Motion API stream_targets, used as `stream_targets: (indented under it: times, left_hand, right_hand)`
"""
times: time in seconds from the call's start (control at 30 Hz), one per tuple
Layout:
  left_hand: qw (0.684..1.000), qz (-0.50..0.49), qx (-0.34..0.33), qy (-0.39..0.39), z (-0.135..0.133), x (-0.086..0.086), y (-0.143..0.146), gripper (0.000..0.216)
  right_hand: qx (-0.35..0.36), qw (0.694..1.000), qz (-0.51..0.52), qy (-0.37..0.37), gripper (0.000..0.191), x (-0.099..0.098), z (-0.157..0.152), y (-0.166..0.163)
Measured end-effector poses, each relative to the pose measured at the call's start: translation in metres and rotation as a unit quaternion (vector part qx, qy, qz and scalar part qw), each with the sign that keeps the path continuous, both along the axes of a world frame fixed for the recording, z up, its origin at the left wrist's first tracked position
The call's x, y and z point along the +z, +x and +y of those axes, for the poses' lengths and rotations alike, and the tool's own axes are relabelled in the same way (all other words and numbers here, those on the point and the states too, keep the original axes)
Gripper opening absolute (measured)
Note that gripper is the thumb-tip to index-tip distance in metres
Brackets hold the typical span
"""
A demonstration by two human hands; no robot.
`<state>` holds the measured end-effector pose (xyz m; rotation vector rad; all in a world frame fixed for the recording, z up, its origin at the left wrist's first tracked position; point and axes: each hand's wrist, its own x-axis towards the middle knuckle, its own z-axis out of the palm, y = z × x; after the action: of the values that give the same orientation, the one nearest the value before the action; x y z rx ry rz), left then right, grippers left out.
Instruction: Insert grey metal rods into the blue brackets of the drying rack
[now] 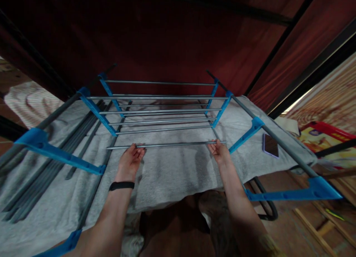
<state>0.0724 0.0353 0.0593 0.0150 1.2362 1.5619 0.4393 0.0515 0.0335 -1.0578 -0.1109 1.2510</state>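
A thin grey metal rod (172,144) lies crosswise in front of me, held level by both hands. My left hand (130,160) grips it near its left end, fingers curled over it; a black band sits on that wrist. My right hand (219,150) grips it near the right end. Just beyond the rod stands a rack frame (164,112) of several parallel grey rods joined by blue plastic connectors (97,112). Long grey side poles with more blue connectors (250,132) run toward me on both sides.
A grey towel (167,175) covers the surface under the rack. Several loose dark rods (47,168) lie on it at the left. A phone (270,145) rests on the towel at the right. A red tray (325,132) sits further right. A dark red curtain hangs behind.
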Motion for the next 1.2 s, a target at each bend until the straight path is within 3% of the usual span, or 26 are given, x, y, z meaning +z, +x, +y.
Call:
stream_targets:
  times: [0.37, 0.87, 1.2]
  left_hand:
    - [1.0, 0.014, 0.021, -0.012, -0.001, 0.002, -0.002, 0.027]
    - [0.999, 0.023, 0.032, -0.026, -0.004, 0.015, 0.001, 0.024]
    - [0.999, 0.028, 0.018, -0.017, -0.003, 0.012, -0.001, 0.024]
  right_hand:
    - [0.056, 0.998, 0.014, -0.015, 0.026, 0.008, 0.001, 0.005]
    - [0.036, 0.999, 0.023, -0.004, 0.024, 0.005, 0.003, 0.006]
    - [0.018, 1.0, 0.017, 0.018, 0.025, 0.003, 0.003, 0.005]
